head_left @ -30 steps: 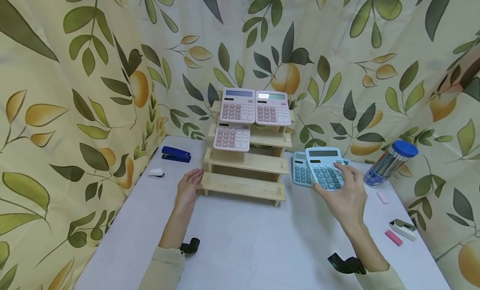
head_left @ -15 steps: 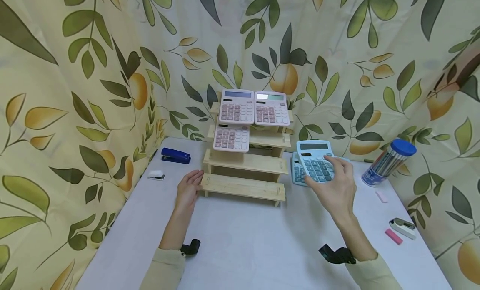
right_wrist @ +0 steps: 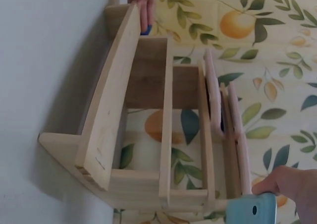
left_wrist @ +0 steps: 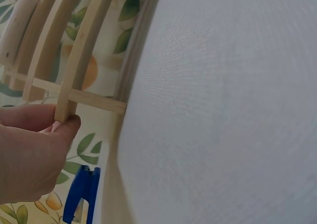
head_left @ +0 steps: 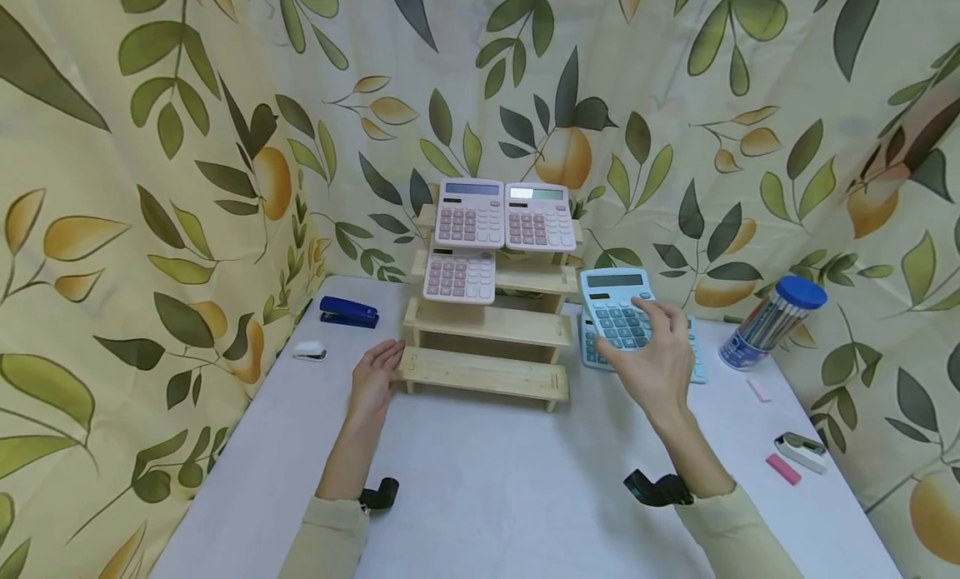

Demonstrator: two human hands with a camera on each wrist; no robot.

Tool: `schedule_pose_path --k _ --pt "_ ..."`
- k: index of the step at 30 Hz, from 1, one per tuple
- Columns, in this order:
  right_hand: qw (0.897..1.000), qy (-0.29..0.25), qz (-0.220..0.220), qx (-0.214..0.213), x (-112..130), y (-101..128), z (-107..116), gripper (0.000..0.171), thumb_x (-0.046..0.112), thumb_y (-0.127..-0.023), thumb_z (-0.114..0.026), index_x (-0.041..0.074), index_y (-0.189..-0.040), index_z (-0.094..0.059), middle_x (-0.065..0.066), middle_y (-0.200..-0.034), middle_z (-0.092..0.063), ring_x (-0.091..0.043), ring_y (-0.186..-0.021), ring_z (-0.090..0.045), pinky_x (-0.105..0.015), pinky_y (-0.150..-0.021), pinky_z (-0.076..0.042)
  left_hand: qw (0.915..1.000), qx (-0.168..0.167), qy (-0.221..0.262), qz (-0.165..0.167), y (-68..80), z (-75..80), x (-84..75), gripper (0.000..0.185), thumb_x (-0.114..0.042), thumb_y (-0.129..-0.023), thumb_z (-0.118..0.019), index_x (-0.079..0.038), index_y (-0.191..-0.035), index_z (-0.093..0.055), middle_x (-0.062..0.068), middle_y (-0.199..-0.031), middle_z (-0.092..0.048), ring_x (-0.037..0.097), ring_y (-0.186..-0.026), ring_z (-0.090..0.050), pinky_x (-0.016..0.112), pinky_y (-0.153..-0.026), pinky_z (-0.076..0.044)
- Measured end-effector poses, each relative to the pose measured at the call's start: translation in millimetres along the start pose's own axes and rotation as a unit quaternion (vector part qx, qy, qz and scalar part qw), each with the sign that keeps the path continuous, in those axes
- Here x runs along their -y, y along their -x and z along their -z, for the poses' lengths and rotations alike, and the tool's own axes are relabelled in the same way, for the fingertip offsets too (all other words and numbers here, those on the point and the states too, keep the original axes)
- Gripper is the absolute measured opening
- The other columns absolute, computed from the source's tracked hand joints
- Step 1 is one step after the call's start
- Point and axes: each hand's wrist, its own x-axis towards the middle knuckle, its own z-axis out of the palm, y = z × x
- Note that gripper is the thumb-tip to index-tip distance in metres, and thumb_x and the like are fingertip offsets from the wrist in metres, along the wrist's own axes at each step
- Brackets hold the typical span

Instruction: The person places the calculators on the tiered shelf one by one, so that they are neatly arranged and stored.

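My right hand grips a light blue calculator by its lower right part, tilted and raised above the table to the right of the wooden tiered stand. Partly hidden beneath it are more blue keys and casing of at least one other blue calculator. My left hand pinches the left end of the stand's lowest shelf, thumb and finger on the wood in the left wrist view. Two pink-and-white calculators stand side by side on the top tier; a third pink calculator leans on the tier below, at left.
A blue stapler and a small white stapler lie left of the stand. On the right are a blue-lidded tub of pens, a pale pink eraser, a pink eraser and a white stapler. A patterned curtain surrounds the table.
My right hand has carried the blue calculator left and slightly up, toward the stand's right side, uncovering more of the blue casing below. My left hand stays on the lowest shelf.
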Motion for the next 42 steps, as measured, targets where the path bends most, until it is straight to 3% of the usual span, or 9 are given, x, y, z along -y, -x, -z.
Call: schedule_pose_path --k 5,14,23,30,42 --pt "1.000 -0.001 0.003 0.007 3.3 -2.0 -8.5 0.074 0.024 -0.078 -0.090 0.004 -0.143 -0.059 -0.024 -0.149 -0.045 -0.049 -0.124 -0.052 -0.063 -0.098 -0.048 1.0000 0.003 0.000 0.004 0.6 1.3 0.4 0.071 0.027 -0.088 -0.041 0.004 -0.156 -0.035 0.022 -0.158 -0.045 0.030 -0.150 -0.041 0.037 -0.122 -0.038" --pt "0.999 -0.005 0.039 0.005 14.5 -4.8 -23.1 0.072 0.024 -0.077 -0.089 0.003 -0.140 -0.062 -0.019 -0.147 -0.049 -0.045 -0.104 -0.058 -0.053 -0.083 -0.046 0.9999 -0.002 0.007 0.008 4.0 0.8 0.6 0.073 0.027 -0.087 -0.041 0.005 -0.156 -0.034 0.022 -0.157 -0.045 0.031 -0.150 -0.041 0.037 -0.121 -0.039" --pt "0.998 -0.026 0.051 0.012 23.2 -6.6 -34.8 0.075 0.026 -0.073 -0.091 0.002 -0.139 -0.063 -0.020 -0.147 -0.049 -0.047 -0.122 -0.055 -0.062 -0.095 -0.045 1.0000 -0.003 0.004 0.003 4.4 1.1 1.7 0.073 0.028 -0.087 -0.040 0.007 -0.156 -0.033 0.025 -0.157 -0.045 0.033 -0.150 -0.040 0.039 -0.121 -0.039" --pt "0.998 -0.035 0.054 0.015 32.8 -9.3 -45.1 0.074 0.028 -0.073 -0.091 0.004 -0.137 -0.064 -0.019 -0.147 -0.049 -0.047 -0.115 -0.056 -0.063 -0.098 -0.043 1.0000 -0.003 0.004 -0.002 4.2 0.8 -0.6 0.072 0.028 -0.087 -0.041 0.007 -0.155 -0.034 0.024 -0.157 -0.045 0.033 -0.150 -0.041 0.038 -0.120 -0.039" --pt "0.997 -0.046 0.057 0.024 48.4 -11.8 -60.9 0.072 0.029 -0.073 -0.090 0.006 -0.137 -0.064 -0.018 -0.149 -0.047 -0.044 -0.116 -0.051 -0.057 -0.095 -0.041 1.0000 -0.001 0.005 -0.008 2.4 -0.2 -0.8 0.072 0.028 -0.086 -0.040 0.008 -0.154 -0.035 0.027 -0.157 -0.044 0.035 -0.149 -0.041 0.040 -0.121 -0.039"
